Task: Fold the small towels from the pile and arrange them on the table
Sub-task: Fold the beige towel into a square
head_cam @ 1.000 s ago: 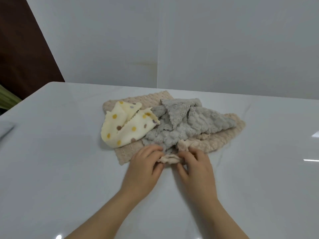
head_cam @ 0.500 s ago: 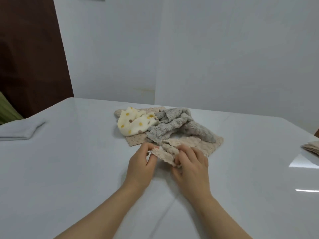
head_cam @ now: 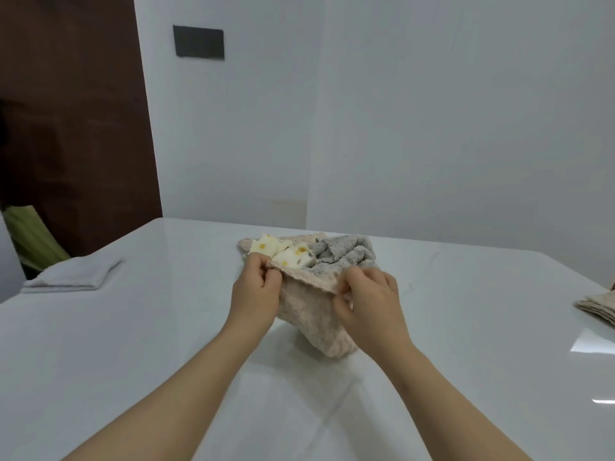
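Note:
A beige textured towel (head_cam: 312, 314) hangs lifted off the white table (head_cam: 133, 327), held by its upper edge. My left hand (head_cam: 256, 291) pinches its left corner and my right hand (head_cam: 369, 301) pinches its right corner. Its lower end droops to the tabletop. Just behind it lies the pile: a cream towel with yellow and brown dots (head_cam: 283, 252), a grey fluffy towel (head_cam: 342, 254) and another beige towel (head_cam: 244, 244) underneath them.
A folded pale grey towel (head_cam: 71, 276) lies at the table's left edge. A stack of folded beige towels (head_cam: 599, 306) sits at the right edge. A dark brown door and white walls stand behind the table.
Both hands have raised the beige towel off the table and moved apart along its edge, spreading it. The view has tilted upward.

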### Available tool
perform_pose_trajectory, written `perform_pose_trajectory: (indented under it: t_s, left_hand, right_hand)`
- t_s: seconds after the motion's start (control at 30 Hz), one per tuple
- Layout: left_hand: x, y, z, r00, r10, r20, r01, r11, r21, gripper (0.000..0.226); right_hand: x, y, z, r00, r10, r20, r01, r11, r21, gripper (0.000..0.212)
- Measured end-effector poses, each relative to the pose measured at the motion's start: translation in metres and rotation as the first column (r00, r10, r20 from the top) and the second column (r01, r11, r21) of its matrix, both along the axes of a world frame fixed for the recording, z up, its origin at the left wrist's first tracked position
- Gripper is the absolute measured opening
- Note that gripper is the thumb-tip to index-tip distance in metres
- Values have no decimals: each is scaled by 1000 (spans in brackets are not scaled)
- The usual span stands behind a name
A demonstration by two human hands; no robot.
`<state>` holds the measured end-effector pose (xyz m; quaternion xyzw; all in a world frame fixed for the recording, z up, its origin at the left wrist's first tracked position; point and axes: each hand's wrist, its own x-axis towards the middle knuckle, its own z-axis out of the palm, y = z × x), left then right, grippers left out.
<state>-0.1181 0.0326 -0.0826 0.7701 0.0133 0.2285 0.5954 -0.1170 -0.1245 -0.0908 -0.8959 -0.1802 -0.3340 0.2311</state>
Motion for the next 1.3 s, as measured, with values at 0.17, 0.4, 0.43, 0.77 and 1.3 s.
perform_pose_trajectory:
  t_s: [0.17,0.4,0.43,0.77,1.3]
  left_hand:
    - [3,10,28,1000,7,21,-8,997,72,19]
    - [11,34,81,1000,-6,6,7,998,-65,15]
    - [9,37,90,1000,-21,-1,21,992,-122,15]
    - [16,69,69,935,-132,-330,29,954,-300,27]
    - [68,86,-60,947,281,-154,-233,934,270,8]
  right_hand:
    - [10,4,22,999,42,-24,-38,989,144,5]
    - [13,8,82,993,119,-27,-104,940,324,27]
    - [11,11,92,990,142,-18,-128,933,336,28]
    - [16,12,111,892,246,-379,-182,963,198,11]
    - [80,8,-43,881,-417,-224,371,902,-219,19]
